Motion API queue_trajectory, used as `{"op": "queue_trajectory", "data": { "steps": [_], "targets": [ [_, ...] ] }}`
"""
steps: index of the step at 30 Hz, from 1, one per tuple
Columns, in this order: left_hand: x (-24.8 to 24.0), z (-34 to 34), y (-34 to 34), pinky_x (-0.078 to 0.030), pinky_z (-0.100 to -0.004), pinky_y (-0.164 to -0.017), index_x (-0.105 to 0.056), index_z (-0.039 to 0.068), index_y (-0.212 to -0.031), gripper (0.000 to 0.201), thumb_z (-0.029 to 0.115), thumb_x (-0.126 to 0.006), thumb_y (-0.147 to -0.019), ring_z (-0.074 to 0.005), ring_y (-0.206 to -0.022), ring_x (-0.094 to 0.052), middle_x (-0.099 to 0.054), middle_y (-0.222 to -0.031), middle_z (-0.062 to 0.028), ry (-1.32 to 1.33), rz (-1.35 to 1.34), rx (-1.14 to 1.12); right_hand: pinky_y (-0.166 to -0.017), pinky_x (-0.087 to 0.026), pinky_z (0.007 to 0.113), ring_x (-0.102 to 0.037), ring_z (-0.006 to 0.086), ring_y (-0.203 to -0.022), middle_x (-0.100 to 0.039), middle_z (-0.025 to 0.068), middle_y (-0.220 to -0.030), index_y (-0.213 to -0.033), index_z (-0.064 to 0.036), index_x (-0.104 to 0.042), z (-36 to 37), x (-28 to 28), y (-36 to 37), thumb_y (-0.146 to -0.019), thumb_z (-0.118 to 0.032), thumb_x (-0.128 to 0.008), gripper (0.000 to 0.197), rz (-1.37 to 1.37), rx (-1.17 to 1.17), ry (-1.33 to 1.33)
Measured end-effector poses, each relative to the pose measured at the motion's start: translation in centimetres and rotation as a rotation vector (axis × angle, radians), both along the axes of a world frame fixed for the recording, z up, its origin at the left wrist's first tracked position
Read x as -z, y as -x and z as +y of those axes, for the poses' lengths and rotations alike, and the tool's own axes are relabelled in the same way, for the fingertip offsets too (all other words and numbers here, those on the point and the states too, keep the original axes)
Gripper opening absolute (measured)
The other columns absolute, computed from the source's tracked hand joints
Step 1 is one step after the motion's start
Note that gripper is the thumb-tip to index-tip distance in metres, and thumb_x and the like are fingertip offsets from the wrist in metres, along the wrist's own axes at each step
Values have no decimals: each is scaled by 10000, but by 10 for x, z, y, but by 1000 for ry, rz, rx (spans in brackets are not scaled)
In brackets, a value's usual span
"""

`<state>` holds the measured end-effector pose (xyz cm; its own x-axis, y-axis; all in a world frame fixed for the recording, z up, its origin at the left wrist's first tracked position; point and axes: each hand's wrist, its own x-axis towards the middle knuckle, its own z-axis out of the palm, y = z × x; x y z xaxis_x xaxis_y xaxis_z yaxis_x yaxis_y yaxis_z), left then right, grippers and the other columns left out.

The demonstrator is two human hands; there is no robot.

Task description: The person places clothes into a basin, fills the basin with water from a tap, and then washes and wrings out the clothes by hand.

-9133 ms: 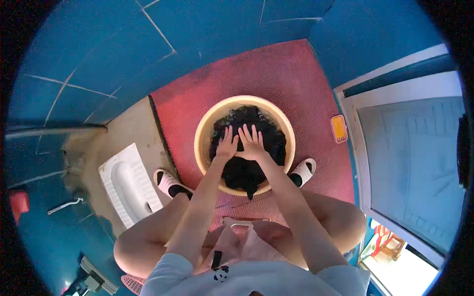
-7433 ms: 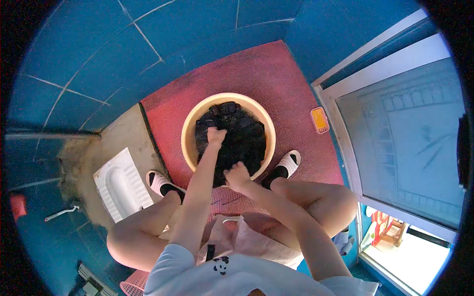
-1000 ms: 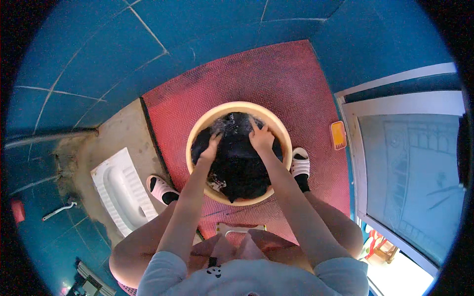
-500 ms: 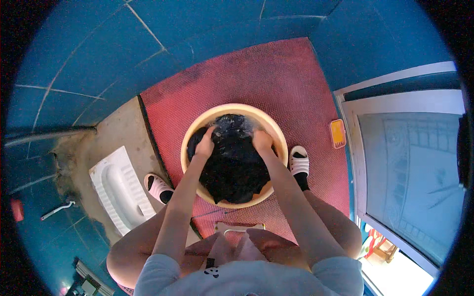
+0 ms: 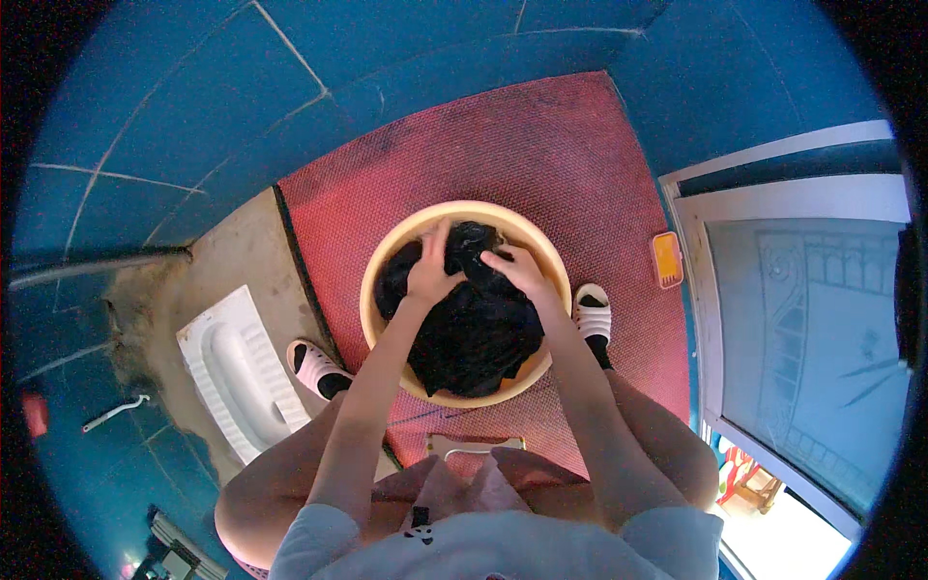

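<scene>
Inward over the black cloth [image 5: 474, 333], my left hand [image 5: 432, 275] has moved since half a second ago, fingers now stretched out loose. Whether my bent right hand [image 5: 523, 272] grips anything, I cannot tell. The cloth lies bunched inside the round cream basin [image 5: 469, 209], mostly filling it, on the pink mat [image 5: 541, 145].

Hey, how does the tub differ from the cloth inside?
The tub is pale yellow; the cloth is black. The tub is round and smooth-rimmed; the cloth lies crumpled. The tub stands on the mat; the cloth lies in the tub. Both sit between the slippers.
</scene>
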<state>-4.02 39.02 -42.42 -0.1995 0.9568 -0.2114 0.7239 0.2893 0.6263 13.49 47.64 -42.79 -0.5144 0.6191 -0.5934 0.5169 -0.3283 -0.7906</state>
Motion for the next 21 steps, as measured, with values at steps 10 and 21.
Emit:
{"op": "queue_trajectory", "data": {
  "steps": [10, 21],
  "targets": [
    [22, 42, -9, -422, -430, -832, -418, 114, -1123, 520, 101, -630, -648, -343, -1007, -482, -444, -1137, -161, 325, 22, -39, -762, -407, 459, -504, 329, -913, -508, 163, -1026, -1179, -88, -439, -57, -2, 37, -762, -376, -552, 519, -717, 47, -1074],
    [-28, -40, -27, -484, -442, -695, 14, 148, -1345, 786, 282, -525, -788, -407, -848, -551, -234, -1325, -226, 256, 80, -63, -827, -300, 577, -403, 369, -1030, -389, 188, -1090, -1260, -228, -327, -27, 63, 47, -785, -322, -524, 523, -968, -271, -1172]
  ]
}}
